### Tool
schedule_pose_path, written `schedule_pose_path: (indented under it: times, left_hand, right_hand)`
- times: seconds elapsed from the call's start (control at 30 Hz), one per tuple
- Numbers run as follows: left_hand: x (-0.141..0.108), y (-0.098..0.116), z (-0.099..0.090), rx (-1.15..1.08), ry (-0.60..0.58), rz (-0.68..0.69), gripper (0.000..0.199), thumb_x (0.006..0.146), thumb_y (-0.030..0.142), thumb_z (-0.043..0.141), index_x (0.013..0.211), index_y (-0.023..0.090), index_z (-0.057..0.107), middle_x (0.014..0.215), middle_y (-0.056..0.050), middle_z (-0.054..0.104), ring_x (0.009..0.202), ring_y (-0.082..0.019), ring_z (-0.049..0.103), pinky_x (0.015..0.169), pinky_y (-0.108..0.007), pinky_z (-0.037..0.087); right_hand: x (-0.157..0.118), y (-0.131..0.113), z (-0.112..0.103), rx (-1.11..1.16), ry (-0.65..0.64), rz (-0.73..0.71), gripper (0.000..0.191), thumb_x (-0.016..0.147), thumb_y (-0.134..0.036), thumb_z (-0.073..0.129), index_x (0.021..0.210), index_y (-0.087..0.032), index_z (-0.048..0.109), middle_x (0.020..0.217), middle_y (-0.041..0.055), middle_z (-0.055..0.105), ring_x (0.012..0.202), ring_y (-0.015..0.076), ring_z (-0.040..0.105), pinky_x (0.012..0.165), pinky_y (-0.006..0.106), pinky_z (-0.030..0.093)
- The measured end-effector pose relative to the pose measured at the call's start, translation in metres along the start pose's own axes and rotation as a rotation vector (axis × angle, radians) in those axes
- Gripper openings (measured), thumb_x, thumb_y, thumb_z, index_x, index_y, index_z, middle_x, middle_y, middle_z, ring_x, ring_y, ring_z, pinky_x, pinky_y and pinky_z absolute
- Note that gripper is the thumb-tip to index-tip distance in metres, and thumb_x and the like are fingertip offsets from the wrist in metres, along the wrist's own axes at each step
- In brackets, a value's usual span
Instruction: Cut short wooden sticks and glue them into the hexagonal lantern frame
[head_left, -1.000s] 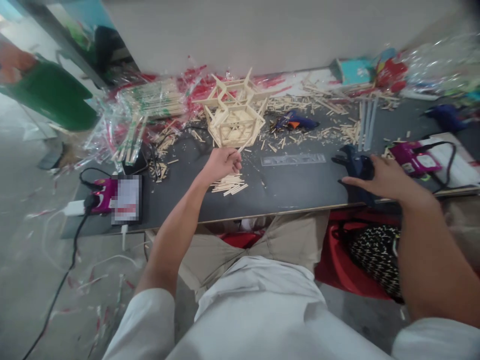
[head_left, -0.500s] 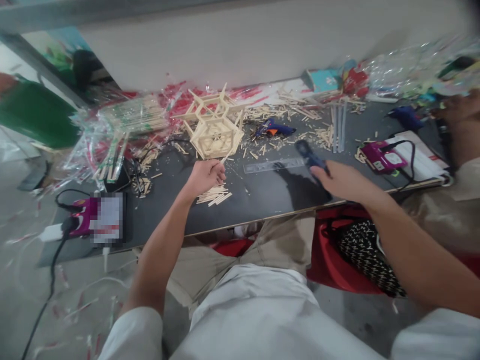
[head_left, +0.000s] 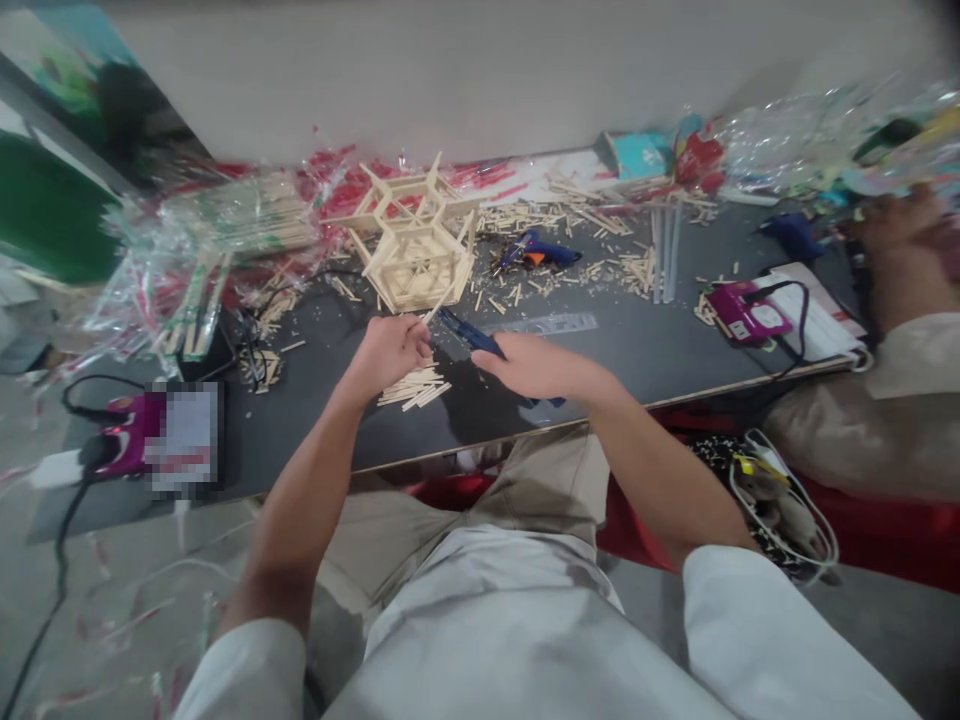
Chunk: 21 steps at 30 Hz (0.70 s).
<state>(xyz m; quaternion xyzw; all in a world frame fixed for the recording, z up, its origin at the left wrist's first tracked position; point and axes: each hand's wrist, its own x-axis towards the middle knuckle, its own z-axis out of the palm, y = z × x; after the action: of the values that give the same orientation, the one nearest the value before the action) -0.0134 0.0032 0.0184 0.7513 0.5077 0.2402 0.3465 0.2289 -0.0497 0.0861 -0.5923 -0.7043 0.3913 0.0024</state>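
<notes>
My left hand is closed on a thin wooden stick, whose tip points up and to the right. In my right hand is a pair of dark blue-handled pliers, with the jaws close to the stick's end; whether they touch it I cannot tell. Below my left hand lies a small pile of short cut sticks. Just beyond it stands a frame built of wooden sticks, with six-sided shapes. A clear ruler lies flat behind my right hand.
A blue glue gun rests among scattered stick pieces. Clear glue sticks lie further right. Plastic-wrapped chopsticks are heaped at left. Purple power adapters with cords sit at both sides. Another person's arm is at far right.
My right hand has brought the pliers leftward, up to the stick in my left hand. The left hand still holds the stick. The whole view has shifted slightly.
</notes>
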Motion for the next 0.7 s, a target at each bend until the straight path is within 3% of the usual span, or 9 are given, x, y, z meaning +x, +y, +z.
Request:
schedule_pose_path:
  times: [0.23,0.5,0.7]
  left_hand:
    - [-0.003,0.011,0.0,0.183,-0.128,0.129,0.021,0.09,0.013,0.052,0.073,0.021,0.06,0.071,-0.004,0.077,0.069,-0.022,0.076,0.072,-0.027,0.056]
    - [-0.005,0.018,0.004,0.302,-0.098,0.144,0.022,0.092,0.012,0.053,0.073,0.021,0.059,0.072,-0.007,0.076,0.072,-0.024,0.076,0.079,-0.031,0.056]
    - [-0.004,0.018,0.01,0.292,-0.061,0.119,0.021,0.091,0.011,0.053,0.076,0.019,0.066,0.072,-0.006,0.076,0.067,-0.022,0.073,0.076,-0.029,0.057]
  right_hand:
    - [0.004,-0.005,0.009,-0.035,0.041,-0.003,0.035,0.114,-0.045,0.049,0.089,-0.022,0.058,0.091,0.0079,0.075,0.079,0.021,0.065,0.071,0.03,0.042]
    - [0.007,-0.002,0.029,-0.122,0.179,-0.051,0.035,0.113,-0.043,0.047,0.089,-0.021,0.059,0.094,0.0116,0.074,0.082,0.0231,0.065,0.07,0.031,0.038]
    - [0.008,0.003,0.035,-0.154,0.198,0.023,0.052,0.113,-0.059,0.042,0.082,-0.022,0.058,0.086,0.0127,0.073,0.074,0.0242,0.064,0.065,0.033,0.035]
